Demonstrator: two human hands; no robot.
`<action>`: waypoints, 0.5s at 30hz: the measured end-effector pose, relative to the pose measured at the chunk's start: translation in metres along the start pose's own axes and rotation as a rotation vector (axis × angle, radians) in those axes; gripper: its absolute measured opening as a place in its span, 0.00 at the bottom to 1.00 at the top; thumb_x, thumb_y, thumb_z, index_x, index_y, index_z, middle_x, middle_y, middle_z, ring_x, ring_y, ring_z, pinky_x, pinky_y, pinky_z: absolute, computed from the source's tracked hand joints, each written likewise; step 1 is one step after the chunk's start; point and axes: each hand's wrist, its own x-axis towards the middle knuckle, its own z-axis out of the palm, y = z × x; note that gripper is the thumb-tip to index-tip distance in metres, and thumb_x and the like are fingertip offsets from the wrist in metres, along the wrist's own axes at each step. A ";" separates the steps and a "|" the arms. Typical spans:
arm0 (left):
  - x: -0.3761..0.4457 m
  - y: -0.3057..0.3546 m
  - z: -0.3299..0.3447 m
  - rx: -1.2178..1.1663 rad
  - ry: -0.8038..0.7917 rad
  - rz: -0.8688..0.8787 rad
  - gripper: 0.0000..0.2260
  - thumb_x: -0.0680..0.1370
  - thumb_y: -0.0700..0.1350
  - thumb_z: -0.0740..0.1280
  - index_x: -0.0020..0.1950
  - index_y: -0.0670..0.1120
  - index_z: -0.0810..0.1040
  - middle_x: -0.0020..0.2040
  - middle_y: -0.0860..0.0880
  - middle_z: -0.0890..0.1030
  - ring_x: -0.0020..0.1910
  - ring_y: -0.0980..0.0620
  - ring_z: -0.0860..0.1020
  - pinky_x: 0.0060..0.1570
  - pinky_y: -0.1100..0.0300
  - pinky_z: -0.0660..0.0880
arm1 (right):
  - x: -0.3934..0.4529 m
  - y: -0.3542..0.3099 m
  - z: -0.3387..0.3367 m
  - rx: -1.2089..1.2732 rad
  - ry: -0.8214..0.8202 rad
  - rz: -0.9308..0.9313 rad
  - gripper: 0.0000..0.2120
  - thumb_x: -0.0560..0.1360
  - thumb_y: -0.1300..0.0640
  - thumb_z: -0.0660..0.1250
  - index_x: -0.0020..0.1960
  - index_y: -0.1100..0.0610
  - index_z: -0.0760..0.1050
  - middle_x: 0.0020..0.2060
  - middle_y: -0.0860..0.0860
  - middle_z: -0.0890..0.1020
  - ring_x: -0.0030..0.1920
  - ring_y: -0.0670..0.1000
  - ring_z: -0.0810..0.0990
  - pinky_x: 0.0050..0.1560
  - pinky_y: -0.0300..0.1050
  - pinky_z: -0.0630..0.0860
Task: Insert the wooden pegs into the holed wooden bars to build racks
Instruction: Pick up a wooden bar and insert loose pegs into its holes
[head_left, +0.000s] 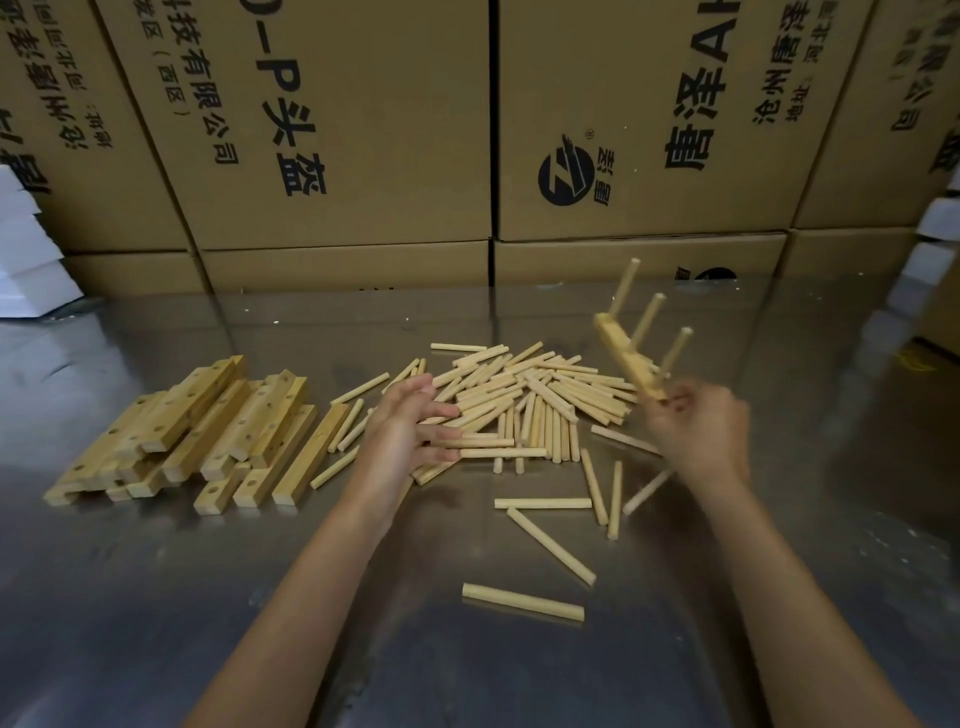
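Observation:
My right hand (698, 428) grips the near end of a holed wooden bar (626, 358), lifted off the table and tilted. Three pegs stand out of that bar, pointing up and to the right. A heap of loose wooden pegs (530, 400) lies in the middle of the table. My left hand (410, 431) hovers over the heap's left edge with its fingers spread and relaxed, holding nothing that I can see. A stack of holed wooden bars (208, 426) lies to the left.
The shiny metal table (208, 597) carries a few stray pegs (522, 601) near me. Large cardboard boxes (363, 130) wall off the back. White foam blocks (26, 244) sit at the far left, and more at the far right.

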 end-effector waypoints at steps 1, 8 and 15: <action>0.000 0.001 0.000 0.007 0.007 0.010 0.09 0.84 0.43 0.62 0.64 0.47 0.75 0.49 0.40 0.83 0.36 0.48 0.84 0.36 0.53 0.83 | 0.007 0.011 -0.007 -0.053 0.041 0.060 0.10 0.73 0.51 0.73 0.48 0.56 0.84 0.44 0.59 0.85 0.49 0.62 0.82 0.46 0.46 0.76; -0.002 0.000 -0.003 0.155 0.057 0.052 0.09 0.84 0.41 0.61 0.60 0.47 0.77 0.47 0.42 0.82 0.40 0.48 0.82 0.36 0.57 0.80 | 0.019 0.045 -0.023 -0.214 0.070 0.310 0.10 0.74 0.53 0.71 0.52 0.58 0.84 0.50 0.63 0.83 0.53 0.66 0.80 0.52 0.54 0.76; 0.008 -0.006 -0.033 1.101 0.388 0.306 0.13 0.80 0.43 0.62 0.65 0.47 0.76 0.61 0.45 0.78 0.63 0.43 0.73 0.62 0.46 0.71 | 0.018 0.042 -0.023 -0.227 0.068 0.353 0.15 0.72 0.48 0.75 0.50 0.59 0.83 0.50 0.63 0.81 0.54 0.65 0.79 0.50 0.53 0.75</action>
